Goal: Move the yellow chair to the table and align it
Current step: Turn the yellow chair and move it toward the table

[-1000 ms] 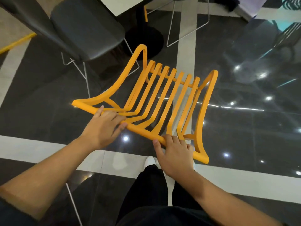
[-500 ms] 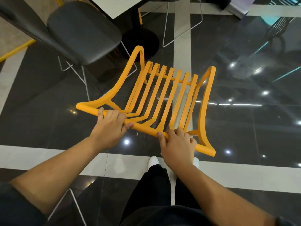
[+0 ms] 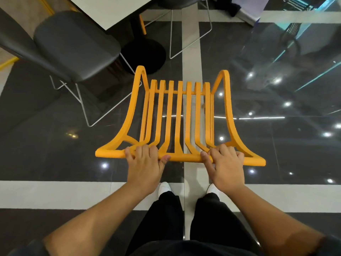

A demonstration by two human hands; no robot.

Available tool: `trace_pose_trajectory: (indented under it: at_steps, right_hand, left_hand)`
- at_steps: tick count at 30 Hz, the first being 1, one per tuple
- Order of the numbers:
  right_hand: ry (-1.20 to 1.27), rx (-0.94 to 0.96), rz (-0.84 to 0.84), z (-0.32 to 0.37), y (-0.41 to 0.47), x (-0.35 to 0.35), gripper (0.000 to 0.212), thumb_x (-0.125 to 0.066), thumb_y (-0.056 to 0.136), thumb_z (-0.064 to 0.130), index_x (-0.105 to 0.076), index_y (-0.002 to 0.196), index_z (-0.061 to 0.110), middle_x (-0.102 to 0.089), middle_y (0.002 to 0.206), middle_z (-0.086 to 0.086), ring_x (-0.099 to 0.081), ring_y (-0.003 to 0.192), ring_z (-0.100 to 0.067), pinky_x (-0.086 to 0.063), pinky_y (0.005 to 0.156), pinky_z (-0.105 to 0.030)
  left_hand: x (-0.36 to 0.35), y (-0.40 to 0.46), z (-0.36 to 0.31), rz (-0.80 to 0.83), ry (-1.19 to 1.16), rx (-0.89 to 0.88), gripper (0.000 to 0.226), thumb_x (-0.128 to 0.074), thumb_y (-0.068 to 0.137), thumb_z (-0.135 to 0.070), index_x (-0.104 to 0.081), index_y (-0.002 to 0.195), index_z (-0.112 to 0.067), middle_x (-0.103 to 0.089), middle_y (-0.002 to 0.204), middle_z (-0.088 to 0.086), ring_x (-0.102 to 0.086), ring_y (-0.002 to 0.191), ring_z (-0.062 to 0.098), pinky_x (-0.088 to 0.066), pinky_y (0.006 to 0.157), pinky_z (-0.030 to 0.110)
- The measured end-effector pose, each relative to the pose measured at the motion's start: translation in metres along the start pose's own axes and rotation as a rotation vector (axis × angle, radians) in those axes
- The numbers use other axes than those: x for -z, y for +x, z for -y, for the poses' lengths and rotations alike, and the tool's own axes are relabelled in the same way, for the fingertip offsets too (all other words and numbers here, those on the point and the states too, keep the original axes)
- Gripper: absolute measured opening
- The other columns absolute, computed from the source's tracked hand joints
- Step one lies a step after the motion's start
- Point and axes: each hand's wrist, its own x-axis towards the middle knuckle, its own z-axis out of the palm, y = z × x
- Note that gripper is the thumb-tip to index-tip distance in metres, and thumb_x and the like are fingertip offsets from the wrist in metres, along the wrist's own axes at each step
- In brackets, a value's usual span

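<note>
1. A yellow slatted chair with a curved frame and seven parallel bars stands in the middle of the view, seen from above and behind, squarely ahead of the person.
2. The left hand is closed over the chair's top rail to the left of centre, fingers wrapped over the far side and the thumb pressed along the near edge.
3. The right hand is closed over the same rail to the right of centre, fingers curled over the top and the thumb lying against the near face.
4. The two hands are apart on the rail, with a bare stretch of yellow bar between them.
5. The chair's front edge points toward a white square tabletop at the upper left, whose corner overhangs a round black pedestal base; the chair's front left tip lies just beside that base in the view, and whether they touch cannot be told.
6. A dark grey padded chair on thin white wire legs stands to the left of the yellow chair, beside the tabletop.
7. Another white wire chair frame shows beyond the table.
8. The floor of glossy dark tiles with pale grey stripes reflects ceiling lights.
9. The person's black trousers and white shoes appear below, feet close behind the yellow chair.
</note>
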Motion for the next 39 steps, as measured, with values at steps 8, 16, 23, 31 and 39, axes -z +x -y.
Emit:
trace_pose_trajectory:
  at_steps: [8, 16, 23, 31, 39]
  right_hand:
    - [0.015, 0.1, 0.032, -0.086, 0.022, 0.023, 0.059, -0.022, 0.103, 0.063, -0.063, 0.079, 0.029, -0.053, 0.082, 0.008, -0.047, 0.081, -0.018, -0.033, 0.08, -0.04]
    - [0.031, 0.278, 0.127, -0.191, 0.073, 0.053, 0.058, -0.017, 0.104, 0.065, -0.063, 0.083, 0.035, -0.051, 0.086, 0.013, -0.041, 0.084, -0.011, -0.026, 0.083, -0.036]
    - [-0.013, 0.444, 0.136, -0.262, 0.151, 0.07, 0.052, -0.026, 0.104, 0.061, -0.066, 0.09, 0.032, -0.056, 0.092, 0.01, -0.049, 0.089, -0.017, -0.034, 0.083, -0.043]
    - [-0.005, 0.571, 0.098, -0.293, 0.261, 0.076, 0.048, -0.031, 0.104, 0.06, -0.066, 0.088, 0.033, -0.049, 0.087, 0.012, -0.044, 0.084, -0.015, -0.028, 0.08, -0.039]
    - [-0.003, 0.654, 0.11, -0.3, 0.367, 0.079, 0.05, -0.024, 0.104, 0.064, -0.063, 0.087, 0.037, -0.047, 0.086, 0.016, -0.043, 0.085, -0.013, -0.025, 0.079, -0.037]
  left_hand:
    - [-0.006, -0.002, -0.09, -0.018, -0.024, 0.105, 0.062, -0.022, 0.102, -0.061, -0.063, 0.097, -0.014, -0.067, 0.094, 0.009, -0.059, 0.092, 0.031, -0.038, 0.102, 0.066]
    - [-0.01, 0.016, -0.208, -0.034, -0.024, 0.29, 0.056, -0.03, 0.102, -0.057, -0.065, 0.101, -0.013, -0.068, 0.094, 0.011, -0.06, 0.094, 0.036, -0.039, 0.102, 0.067]
    - [-0.014, 0.065, -0.283, -0.168, -0.038, 0.399, 0.052, -0.03, 0.103, -0.055, -0.056, 0.091, -0.011, -0.06, 0.085, 0.012, -0.055, 0.085, 0.037, -0.039, 0.096, 0.068]
    - [-0.004, 0.15, -0.32, -0.187, -0.053, 0.507, 0.057, -0.025, 0.104, -0.059, -0.058, 0.093, -0.013, -0.059, 0.087, 0.009, -0.054, 0.087, 0.034, -0.033, 0.099, 0.066]
    - [0.013, 0.232, -0.334, -0.229, -0.081, 0.585, 0.055, -0.031, 0.103, -0.057, -0.059, 0.092, -0.012, -0.06, 0.086, 0.01, -0.056, 0.086, 0.035, -0.037, 0.099, 0.068]
